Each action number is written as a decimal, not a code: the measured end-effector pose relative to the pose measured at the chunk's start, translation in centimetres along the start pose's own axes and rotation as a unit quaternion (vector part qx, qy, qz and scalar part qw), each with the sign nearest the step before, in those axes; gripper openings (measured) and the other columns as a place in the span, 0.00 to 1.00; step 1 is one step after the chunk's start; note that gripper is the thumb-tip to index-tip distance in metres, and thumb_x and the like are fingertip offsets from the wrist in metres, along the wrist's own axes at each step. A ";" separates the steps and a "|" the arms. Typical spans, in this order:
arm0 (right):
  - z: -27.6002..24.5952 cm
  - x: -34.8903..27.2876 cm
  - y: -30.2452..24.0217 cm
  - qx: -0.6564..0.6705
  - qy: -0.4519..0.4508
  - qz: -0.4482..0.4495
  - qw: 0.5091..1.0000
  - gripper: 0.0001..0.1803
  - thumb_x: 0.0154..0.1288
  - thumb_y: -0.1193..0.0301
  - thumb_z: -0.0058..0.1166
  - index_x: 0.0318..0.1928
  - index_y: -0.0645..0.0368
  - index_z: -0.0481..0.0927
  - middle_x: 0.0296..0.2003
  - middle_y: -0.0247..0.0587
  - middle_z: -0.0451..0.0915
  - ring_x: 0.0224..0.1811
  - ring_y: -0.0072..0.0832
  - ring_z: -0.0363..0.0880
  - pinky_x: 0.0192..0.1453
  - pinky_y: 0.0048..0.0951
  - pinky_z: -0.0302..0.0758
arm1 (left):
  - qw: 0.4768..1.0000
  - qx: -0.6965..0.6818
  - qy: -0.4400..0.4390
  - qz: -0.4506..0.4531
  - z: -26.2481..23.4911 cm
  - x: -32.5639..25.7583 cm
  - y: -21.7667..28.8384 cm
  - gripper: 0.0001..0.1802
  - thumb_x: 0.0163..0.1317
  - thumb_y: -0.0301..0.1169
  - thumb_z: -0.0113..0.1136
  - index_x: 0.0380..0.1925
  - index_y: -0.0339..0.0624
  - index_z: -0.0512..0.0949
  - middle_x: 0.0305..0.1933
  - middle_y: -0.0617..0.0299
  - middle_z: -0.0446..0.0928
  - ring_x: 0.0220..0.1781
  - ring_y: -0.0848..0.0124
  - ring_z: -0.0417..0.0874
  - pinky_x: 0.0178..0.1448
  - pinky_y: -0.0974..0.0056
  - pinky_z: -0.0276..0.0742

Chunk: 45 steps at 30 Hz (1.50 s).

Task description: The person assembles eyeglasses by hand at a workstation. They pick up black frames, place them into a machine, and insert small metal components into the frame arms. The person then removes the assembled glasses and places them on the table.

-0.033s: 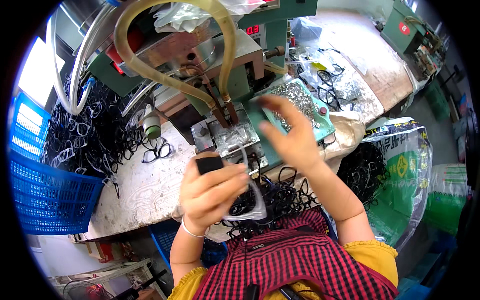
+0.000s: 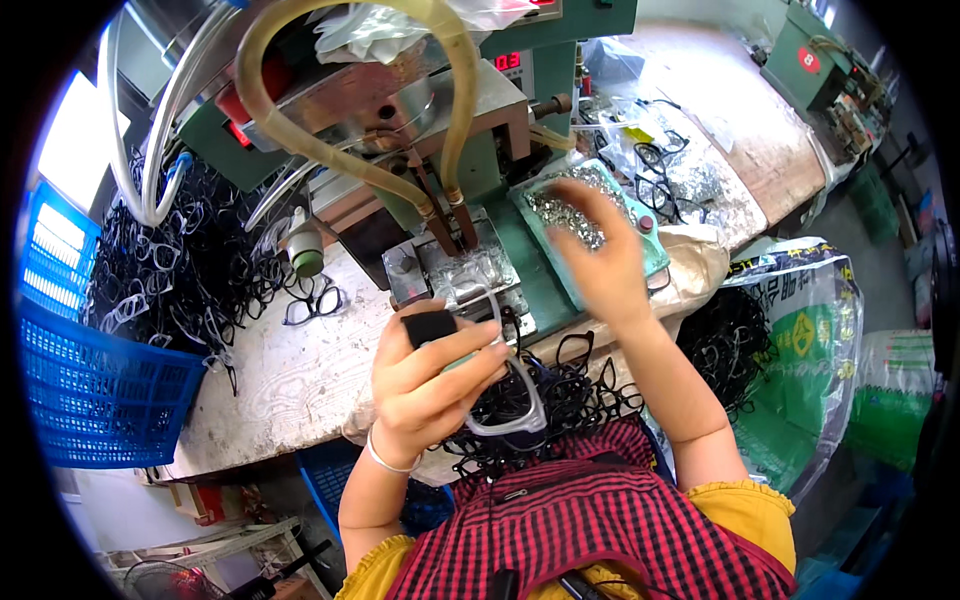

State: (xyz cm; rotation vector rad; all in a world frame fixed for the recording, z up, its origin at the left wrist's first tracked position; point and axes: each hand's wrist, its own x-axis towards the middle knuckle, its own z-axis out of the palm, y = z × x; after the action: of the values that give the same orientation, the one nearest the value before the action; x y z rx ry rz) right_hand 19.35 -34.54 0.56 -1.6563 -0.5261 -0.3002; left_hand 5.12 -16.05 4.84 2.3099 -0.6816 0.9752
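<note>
My left hand (image 2: 430, 390), with a black wrap on one finger, is closed around a clear eyeglass frame (image 2: 535, 415). The frame reaches up to the metal fixture (image 2: 455, 262) of a machine, just below its two copper-coloured electrodes (image 2: 447, 232). My right hand (image 2: 610, 265) is raised at the edge of a green tray (image 2: 655, 258), thumb and fingers apart, with nothing visible between them. Many small shiny metal parts (image 2: 570, 212) lie in that tray. Below my hands, a heap of black eyeglass frames (image 2: 570, 390) covers my lap.
Yellowish hoses (image 2: 462, 100) loop over the machine. More black frames (image 2: 170, 260) are piled on the left of the worktable (image 2: 270, 400), by blue baskets (image 2: 110, 395). A plastic sack (image 2: 800, 340) stands at the right, near more frames. Loose glasses (image 2: 655, 165) lie behind the tray.
My left hand has shifted slightly right with the clear frame, whose lower rim has swung a little right. My right hand has moved slightly right, its fingers less blurred.
</note>
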 end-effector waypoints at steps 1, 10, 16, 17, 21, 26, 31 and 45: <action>-0.9 0.2 3.2 -0.021 0.088 0.004 0.996 0.19 0.61 0.76 0.62 0.54 0.62 0.81 0.50 0.48 0.84 0.53 0.32 0.83 0.62 0.35 0.75 | 1.000 0.007 -0.005 0.014 0.4 0.1 -0.2 0.16 0.47 0.29 0.77 0.38 0.47 0.88 0.45 0.64 0.86 0.40 0.63 0.84 0.53 0.52 0.81; 2.3 1.0 6.0 -0.425 -0.131 -0.152 0.883 0.02 0.51 0.71 0.63 0.27 0.48 0.86 0.34 0.37 0.77 0.44 0.39 0.78 0.40 0.40 0.75 | 1.000 -0.012 -0.011 -0.002 0.8 0.2 -0.4 0.15 0.47 0.28 0.77 0.37 0.48 0.88 0.43 0.64 0.87 0.41 0.61 0.83 0.53 0.54 0.79; 5.5 2.0 7.1 -0.531 -0.175 -0.190 0.807 0.04 0.53 0.70 0.59 0.29 0.53 0.84 0.37 0.38 0.78 0.48 0.37 0.77 0.40 0.40 0.74 | 0.997 0.027 -0.001 -0.073 1.5 -3.2 1.8 0.27 0.48 0.27 0.76 0.53 0.46 0.83 0.58 0.55 0.82 0.61 0.52 0.82 0.66 0.49 0.75; 5.5 1.9 7.1 -0.534 -0.170 -0.202 0.803 0.04 0.51 0.70 0.60 0.31 0.52 0.83 0.38 0.38 0.77 0.48 0.37 0.77 0.40 0.40 0.74 | 0.993 -0.002 0.036 -0.113 1.7 -4.2 2.8 0.26 0.49 0.27 0.75 0.52 0.44 0.82 0.59 0.52 0.81 0.63 0.51 0.81 0.68 0.49 0.73; 1.9 0.9 5.0 -0.430 -0.083 -0.134 0.889 0.06 0.53 0.69 0.63 0.31 0.54 0.80 0.35 0.39 0.80 0.42 0.39 0.80 0.39 0.41 0.76 | 0.949 0.202 0.179 -0.161 -1.6 -8.3 1.5 0.19 0.55 0.24 0.71 0.48 0.40 0.82 0.56 0.52 0.83 0.62 0.53 0.81 0.67 0.52 0.73; -0.6 1.5 4.2 -0.236 -0.001 -0.070 0.969 0.06 0.59 0.72 0.63 0.36 0.58 0.83 0.32 0.43 0.85 0.37 0.41 0.84 0.44 0.39 0.78 | 0.877 0.320 0.189 -0.305 -9.8 -7.2 -9.4 0.06 0.58 0.23 0.67 0.36 0.40 0.86 0.49 0.56 0.84 0.52 0.57 0.82 0.58 0.57 0.76; 0.8 1.1 4.3 -0.144 0.002 -0.032 0.989 0.07 0.62 0.75 0.62 0.41 0.60 0.86 0.37 0.45 0.87 0.41 0.41 0.85 0.48 0.36 0.78 | 0.742 0.398 0.021 -0.540 -9.4 -15.0 -24.2 0.13 0.53 0.40 0.71 0.34 0.44 0.89 0.37 0.50 0.86 0.42 0.54 0.87 0.49 0.56 0.81; -1.9 -2.2 -0.9 -0.043 -0.029 -0.020 0.998 0.06 0.58 0.79 0.63 0.37 0.63 0.86 0.35 0.42 0.86 0.40 0.34 0.85 0.47 0.32 0.77 | 0.740 0.162 -0.002 -0.652 -8.0 -20.7 -19.1 0.20 0.49 0.39 0.79 0.27 0.38 0.78 0.26 0.58 0.80 0.29 0.62 0.80 0.38 0.59 0.76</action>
State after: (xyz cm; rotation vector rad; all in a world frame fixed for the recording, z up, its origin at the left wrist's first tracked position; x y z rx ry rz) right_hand 17.14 -36.65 0.58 -1.7425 -0.5986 -0.3087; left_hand 0.61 7.95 -11.28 2.2442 1.1439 0.3500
